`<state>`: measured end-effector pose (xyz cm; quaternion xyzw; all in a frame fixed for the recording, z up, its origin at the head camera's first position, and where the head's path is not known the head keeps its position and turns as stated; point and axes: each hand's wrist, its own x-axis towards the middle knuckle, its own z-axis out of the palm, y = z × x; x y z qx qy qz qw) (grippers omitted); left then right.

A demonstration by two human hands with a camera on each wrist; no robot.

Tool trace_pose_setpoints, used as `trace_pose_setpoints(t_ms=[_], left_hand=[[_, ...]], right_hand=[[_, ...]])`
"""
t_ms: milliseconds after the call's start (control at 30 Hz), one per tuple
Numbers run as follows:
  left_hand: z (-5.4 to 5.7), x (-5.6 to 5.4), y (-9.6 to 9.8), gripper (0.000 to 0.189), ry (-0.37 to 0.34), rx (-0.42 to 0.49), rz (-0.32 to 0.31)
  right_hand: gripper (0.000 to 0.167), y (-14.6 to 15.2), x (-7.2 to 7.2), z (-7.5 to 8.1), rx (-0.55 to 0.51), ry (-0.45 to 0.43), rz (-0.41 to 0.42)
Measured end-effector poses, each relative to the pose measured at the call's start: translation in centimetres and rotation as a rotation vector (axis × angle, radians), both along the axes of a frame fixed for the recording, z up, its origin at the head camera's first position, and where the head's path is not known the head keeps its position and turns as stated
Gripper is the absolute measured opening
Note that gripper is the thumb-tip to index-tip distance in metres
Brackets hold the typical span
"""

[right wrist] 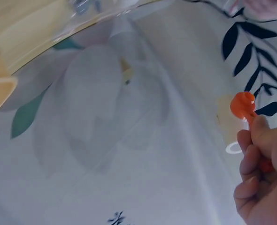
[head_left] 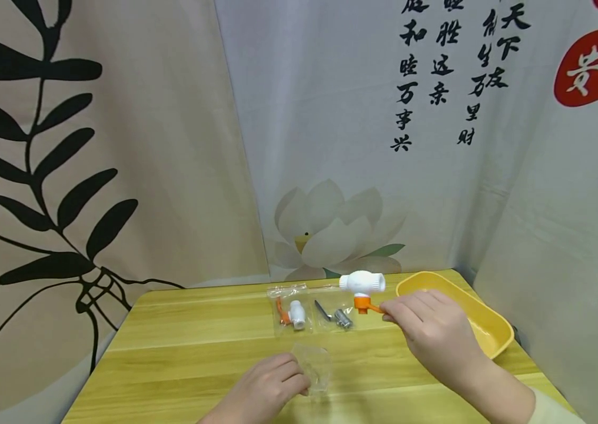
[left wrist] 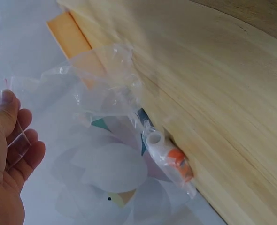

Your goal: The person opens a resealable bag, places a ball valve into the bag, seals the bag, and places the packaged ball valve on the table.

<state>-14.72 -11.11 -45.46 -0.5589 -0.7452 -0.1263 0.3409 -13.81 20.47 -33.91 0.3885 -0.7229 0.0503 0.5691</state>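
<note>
My right hand (head_left: 437, 333) pinches the orange lever of a white plastic ball valve (head_left: 361, 284), held up above the far part of the table. In the right wrist view the valve's orange handle (right wrist: 242, 105) comes out from between thumb and fingers. My left hand (head_left: 269, 386) holds a clear plastic bag (head_left: 316, 366) low over the table; in the left wrist view thumb and fingers grip the edge of this thin bag (left wrist: 89, 89), with nothing visible inside. Beyond it lie a bagged white valve with an orange handle (head_left: 296, 315) and a bagged metal fitting with a dark lever (head_left: 342, 319).
A yellow plastic tray (head_left: 505, 330) stands at the table's right side, partly behind my right hand. The wooden table (head_left: 182, 347) ends at the back against a printed cloth (head_left: 331, 147) with a flower and lettering.
</note>
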Motion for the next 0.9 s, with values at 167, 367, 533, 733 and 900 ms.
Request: trace_pose_setpoints(t_ms=[167, 367, 533, 733, 900], left_hand=[[0.2, -0.2, 0.1, 0.015, 0.016, -0.011, 0.002], [0.6, -0.3, 0.3, 0.009, 0.013, -0.007, 0.005], [1.0, -0.3, 0.4, 0.008, 0.01, -0.007, 0.021], [1.0, -0.3, 0.5, 0.01, 0.021, -0.012, 0.025], [0.9, -0.3, 0.5, 0.009, 0.037, -0.017, 0.025]], right_hand=[[0.037, -1.9, 1.0, -0.1, 0.07, -0.032, 0.117], [0.028, -3.3, 1.5, -1.1, 0.156, -0.11, 0.186], [0.007, -3.4, 1.3, -2.1, 0.253, -0.195, 0.171], [0.003, -3.2, 1.1, -3.2, 0.327, -0.253, 0.121], [0.004, -3.3, 0.9, -3.5, 0.347, -0.243, 0.107]])
